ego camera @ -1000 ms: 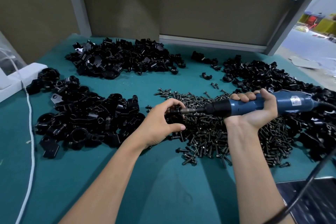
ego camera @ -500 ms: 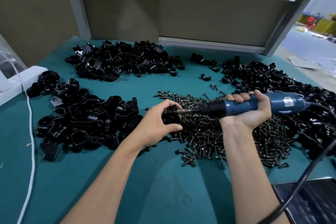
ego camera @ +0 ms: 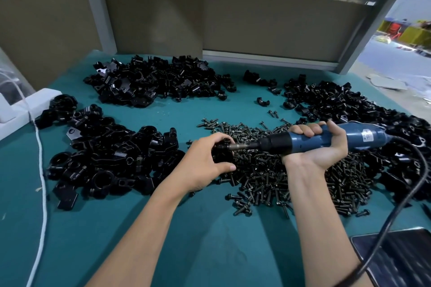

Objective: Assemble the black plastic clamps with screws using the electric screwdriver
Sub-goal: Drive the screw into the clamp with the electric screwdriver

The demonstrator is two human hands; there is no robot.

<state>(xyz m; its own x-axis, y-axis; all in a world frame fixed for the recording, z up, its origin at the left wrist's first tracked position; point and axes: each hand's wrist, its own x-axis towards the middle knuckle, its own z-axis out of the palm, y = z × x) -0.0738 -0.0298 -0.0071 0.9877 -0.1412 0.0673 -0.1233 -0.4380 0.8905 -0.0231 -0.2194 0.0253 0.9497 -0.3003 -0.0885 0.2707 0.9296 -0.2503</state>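
Observation:
My right hand point(ego camera: 317, 147) grips a blue electric screwdriver point(ego camera: 363, 138) held level, its metal bit point(ego camera: 242, 146) pointing left. My left hand point(ego camera: 205, 161) holds a black plastic clamp point(ego camera: 222, 154) against the bit's tip, fingers curled over it, thumb below. Both hands hover over a large heap of dark screws point(ego camera: 279, 177) on the teal table point(ego camera: 210, 240). The screw at the bit's tip is hidden by my fingers.
Piles of black clamp parts lie at the left point(ego camera: 105, 158), the back point(ego camera: 154, 81) and the right point(ego camera: 349, 109). A white cord point(ego camera: 42, 170) runs down the left side. The screwdriver's black cable point(ego camera: 408, 193) loops past a dark tray point(ego camera: 396, 258) at bottom right.
Both hands have held their pose with the bit against the clamp. They sit slightly lower and more to the left in view, which has itself shifted a little.

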